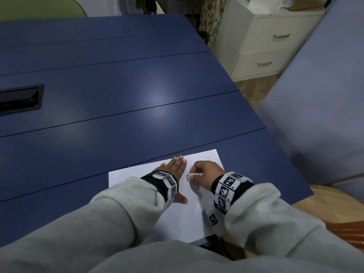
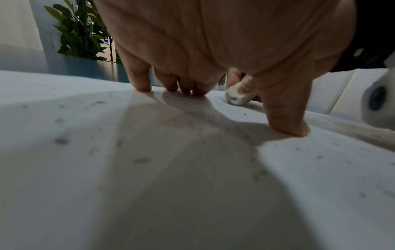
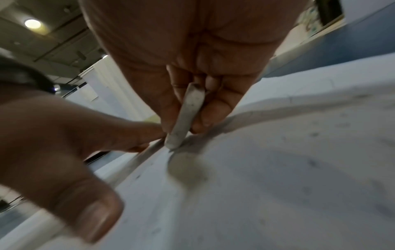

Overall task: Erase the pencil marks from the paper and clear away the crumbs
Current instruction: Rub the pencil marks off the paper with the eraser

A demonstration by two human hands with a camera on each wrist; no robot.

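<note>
The sheet of white paper [image 1: 197, 211] lies flat on the dark blue table [image 1: 118, 95], close to its near edge. The left hand [image 1: 173, 168] rests on the paper's upper left part, palm down, fingers straight and close together, thumb spread toward the person. In the left wrist view the fingertips [image 2: 141, 84] and the thumb press on the sheet. The right hand [image 1: 206, 172] is curled just beside the left hand, to its right, and pinches a flat white eraser [image 3: 186, 116] between thumb and fingers. The eraser stands tilted, its lower corner touching the paper. Its surfaces show grey smudges. Dark eraser crumbs [image 2: 62, 141] lie scattered across the paper, most visibly on the lower half of the sheet in the head view. Faint pencil marks [image 1: 206, 158] remain near the far right corner of the sheet. Both wrists carry black bands with square coded markers [image 1: 228, 182]. Grey sleeves [image 1: 98, 223] cover both forearms. A white drawer cabinet [image 1: 262, 50] stands beyond the table on the right
</note>
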